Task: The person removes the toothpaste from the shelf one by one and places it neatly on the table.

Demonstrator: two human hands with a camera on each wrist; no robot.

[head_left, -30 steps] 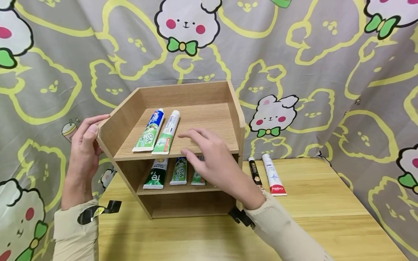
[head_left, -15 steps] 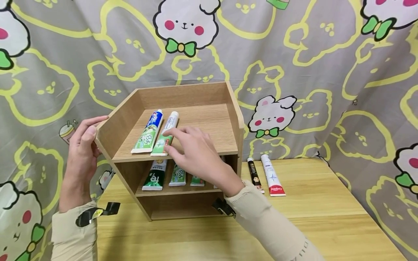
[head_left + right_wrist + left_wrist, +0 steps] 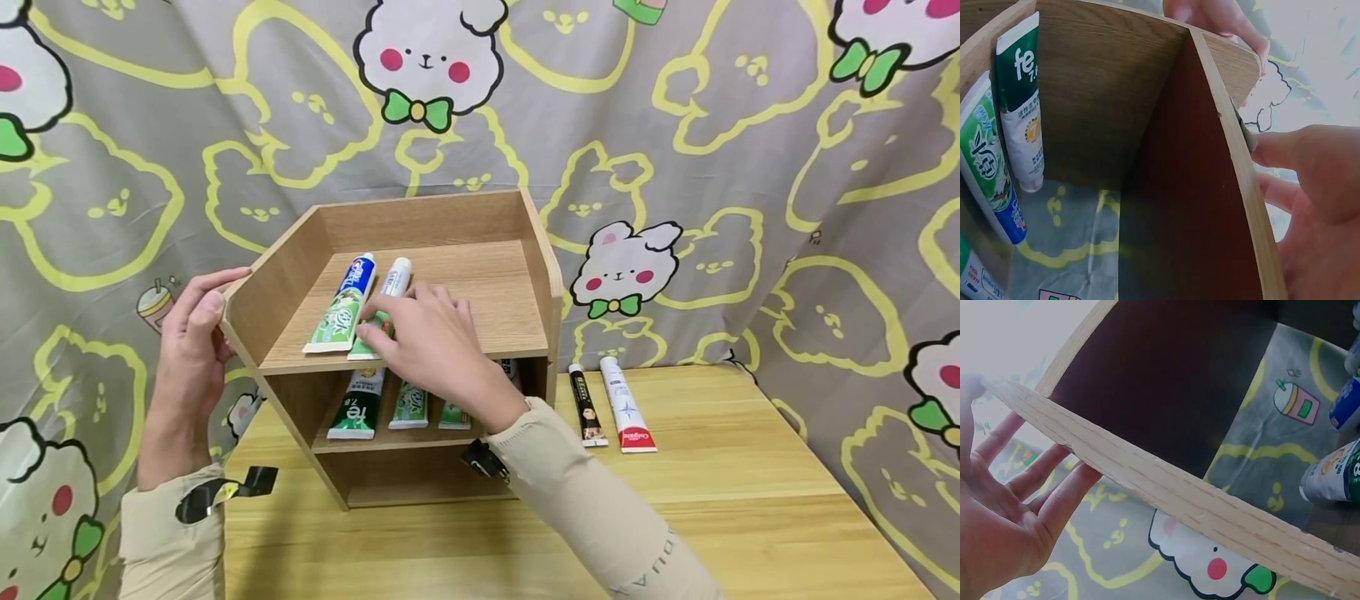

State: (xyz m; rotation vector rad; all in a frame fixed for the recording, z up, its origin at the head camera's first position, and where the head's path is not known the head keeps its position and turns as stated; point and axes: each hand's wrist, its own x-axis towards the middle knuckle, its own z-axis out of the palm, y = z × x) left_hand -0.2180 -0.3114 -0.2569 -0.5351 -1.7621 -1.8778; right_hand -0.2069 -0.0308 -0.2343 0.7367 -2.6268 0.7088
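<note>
And there's the change: our right hand [image 3: 423, 337] has swept left across the top of the wooden shelf unit [image 3: 480, 267], from the bare board onto the white-and-green tube [image 3: 393, 279]! A second ago our fingers were spread beside it; now thumb and index are bent over its lower half. Are they pinching it? We can't tell, not even from the right wrist view. The tube hasn't visibly budged: it lies flat on the top shelf, lower end at the front edge, just beside the blue-and-green tube [image 3: 345, 304].

Our left hand [image 3: 189, 337] hasn't stirred, its fingers spread along the outside of the left side panel, thumb at the front edge, steadying things, we'd judge.

So what does that mean for the work? We'd call it contact made, with this tube's place on the shelf as the business in hand. Meanwhile the black tube [image 3: 587, 404] and the red-ended white tube [image 3: 626, 404] lie on the table [image 3: 375, 550], touched by neither hand.
</note>
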